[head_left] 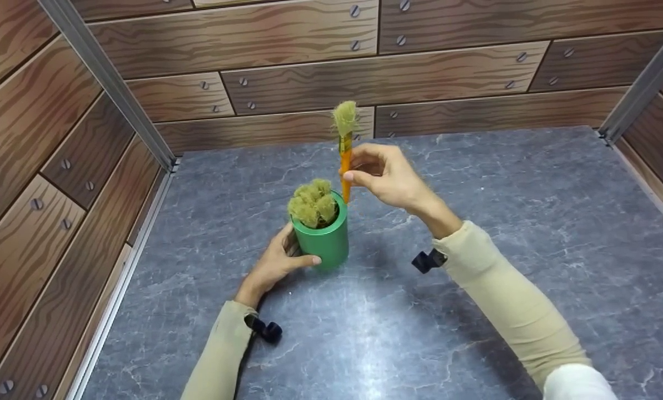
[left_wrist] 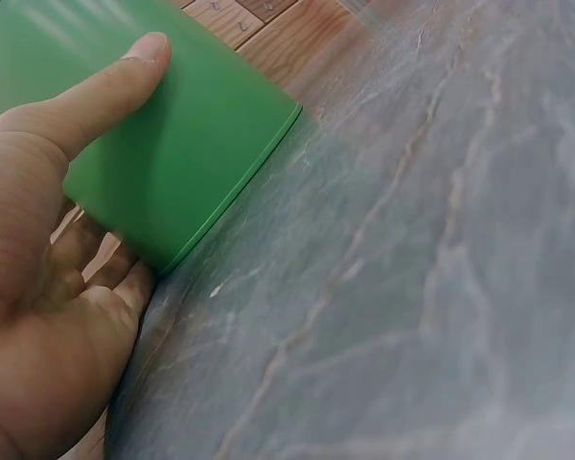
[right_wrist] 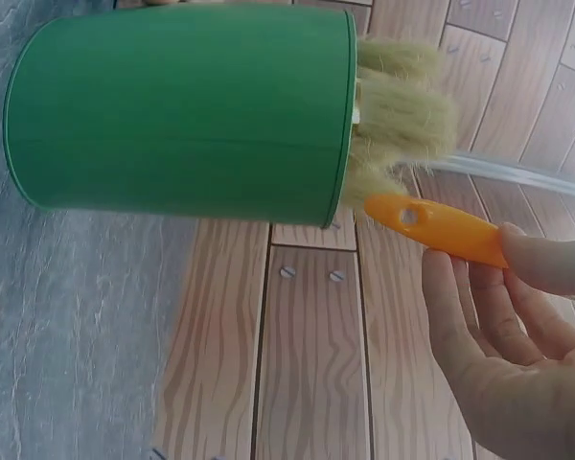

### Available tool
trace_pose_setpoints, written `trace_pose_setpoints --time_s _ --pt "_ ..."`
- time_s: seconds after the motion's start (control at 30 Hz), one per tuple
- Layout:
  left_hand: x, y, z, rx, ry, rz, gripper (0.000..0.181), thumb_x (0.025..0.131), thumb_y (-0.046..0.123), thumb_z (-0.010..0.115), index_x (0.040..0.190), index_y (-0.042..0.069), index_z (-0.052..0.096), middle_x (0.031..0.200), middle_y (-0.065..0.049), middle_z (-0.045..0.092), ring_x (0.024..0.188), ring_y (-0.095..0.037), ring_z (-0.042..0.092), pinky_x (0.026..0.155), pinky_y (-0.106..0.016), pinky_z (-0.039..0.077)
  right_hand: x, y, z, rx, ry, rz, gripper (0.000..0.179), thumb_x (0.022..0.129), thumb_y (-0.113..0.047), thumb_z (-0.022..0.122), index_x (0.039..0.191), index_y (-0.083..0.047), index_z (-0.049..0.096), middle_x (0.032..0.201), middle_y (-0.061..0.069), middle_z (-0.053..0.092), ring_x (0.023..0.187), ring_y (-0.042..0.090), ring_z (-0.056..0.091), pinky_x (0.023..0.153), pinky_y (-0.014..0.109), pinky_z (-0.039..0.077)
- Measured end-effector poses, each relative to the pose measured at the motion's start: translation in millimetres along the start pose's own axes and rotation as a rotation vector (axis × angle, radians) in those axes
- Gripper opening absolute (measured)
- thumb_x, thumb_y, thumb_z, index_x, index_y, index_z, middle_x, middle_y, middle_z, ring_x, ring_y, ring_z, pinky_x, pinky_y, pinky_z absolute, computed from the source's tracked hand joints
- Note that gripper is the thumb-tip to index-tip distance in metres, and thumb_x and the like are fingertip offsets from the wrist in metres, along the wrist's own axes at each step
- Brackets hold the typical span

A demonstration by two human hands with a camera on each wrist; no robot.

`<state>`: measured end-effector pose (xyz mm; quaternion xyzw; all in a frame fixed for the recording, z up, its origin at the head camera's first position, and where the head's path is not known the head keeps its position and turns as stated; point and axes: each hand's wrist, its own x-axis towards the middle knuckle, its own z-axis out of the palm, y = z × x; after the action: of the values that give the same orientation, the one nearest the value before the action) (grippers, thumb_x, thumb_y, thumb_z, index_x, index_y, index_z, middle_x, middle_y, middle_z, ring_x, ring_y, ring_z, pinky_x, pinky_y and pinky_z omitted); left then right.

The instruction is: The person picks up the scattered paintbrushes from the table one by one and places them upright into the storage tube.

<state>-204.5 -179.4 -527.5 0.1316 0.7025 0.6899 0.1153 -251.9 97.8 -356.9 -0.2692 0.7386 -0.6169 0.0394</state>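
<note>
A green cylindrical pot [head_left: 324, 244] stands on the table, with several bristle heads [head_left: 312, 203] of brushes poking out of its top. My left hand [head_left: 278, 261] holds the pot low on its left side, thumb across the front and fingers behind it. Between thumb and fingers, my right hand [head_left: 389, 178] pinches a paintbrush [head_left: 345, 161] by its orange handle, bristles up. The handle's holed tip [right_wrist: 407, 217] points down beside the pot's rim, close to the bristles in the right wrist view; whether they touch I cannot tell.
The grey marbled tabletop [head_left: 475, 166] spreads around the pot. Wood-patterned panels [head_left: 287, 44] wall it at the back and both sides, with metal posts [head_left: 114, 83] at the corners. A small black wrist camera [head_left: 428, 260] sits on the right sleeve.
</note>
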Motion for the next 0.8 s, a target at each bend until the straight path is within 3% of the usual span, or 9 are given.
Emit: trace_pose_setpoints --time_s 0.33,0.5,0.63,0.8 --pt "1.8 0.5 -0.9 0.014 -0.004 -0.021 0.106 0.086 0.021 0.093 0.169 0.03 0.029 0.169 0.004 0.04 0.159 -0.018 0.035 0.133 -0.04 0.03 0.3 -0.4 10.6 -0.01 -0.026 -0.062 0.018 0.1 -0.001 0.072 0.118 0.003 0.073 0.109 0.018 0.077 0.095 0.025 0.075 0.086 0.033 0.064" --pt "1.7 0.5 -0.8 -0.005 -0.009 -0.002 0.105 0.086 0.016 0.092 0.169 0.03 0.029 0.17 0.004 0.04 0.16 -0.018 0.035 0.133 -0.04 0.029 1.9 1.6 14.1 -0.006 -0.03 -0.068 0.018 0.099 0.001 0.073 0.117 0.002 0.074 0.11 0.022 0.076 0.096 0.026 0.075 0.086 0.031 0.063" --pt "1.5 -0.3 -0.6 -0.01 -0.012 0.007 0.104 0.086 0.015 0.092 0.169 0.03 0.031 0.17 0.004 0.041 0.16 -0.019 0.035 0.134 -0.04 0.029 1.6 2.8 15.1 0.007 -0.047 -0.054 0.021 0.099 0.002 0.072 0.121 0.002 0.073 0.116 0.026 0.075 0.103 0.03 0.076 0.091 0.033 0.064" --pt "1.3 -1.0 -1.3 -0.011 -0.017 0.02 0.103 0.086 0.016 0.093 0.169 0.029 0.032 0.169 0.002 0.043 0.159 -0.02 0.037 0.134 -0.041 0.029 -0.4 2.8 14.4 0.016 -0.08 -0.042 0.033 0.1 0.003 0.07 0.133 0.001 0.07 0.128 0.021 0.073 0.118 0.033 0.074 0.102 0.038 0.063"
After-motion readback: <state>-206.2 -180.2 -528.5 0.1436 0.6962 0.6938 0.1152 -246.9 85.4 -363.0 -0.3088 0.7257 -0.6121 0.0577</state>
